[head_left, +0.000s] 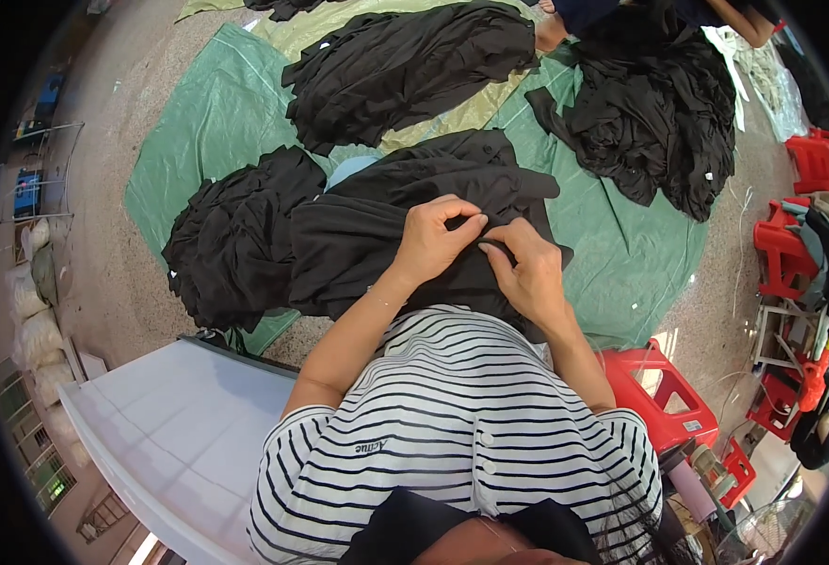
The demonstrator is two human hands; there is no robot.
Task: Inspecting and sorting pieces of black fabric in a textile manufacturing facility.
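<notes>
Across my lap lies a black garment (358, 235), its dark cloth bunched and folded. My left hand (438, 235) pinches a bit of this fabric between thumb and forefinger. Close beside it, my right hand (529, 268) pinches the same cloth, thumb against forefinger. The fingertips of both hands nearly meet over the fabric. What exactly lies between them is too small and dark to make out beyond the cloth itself.
Black garment heaps (245, 235) lie to the left, with another pile (414, 71) ahead and one (659, 113) far right, on a green tarp (217, 104). A person's arm (748, 21) shows beyond. A white table (179, 433) stands left, a red stool (664, 391) right.
</notes>
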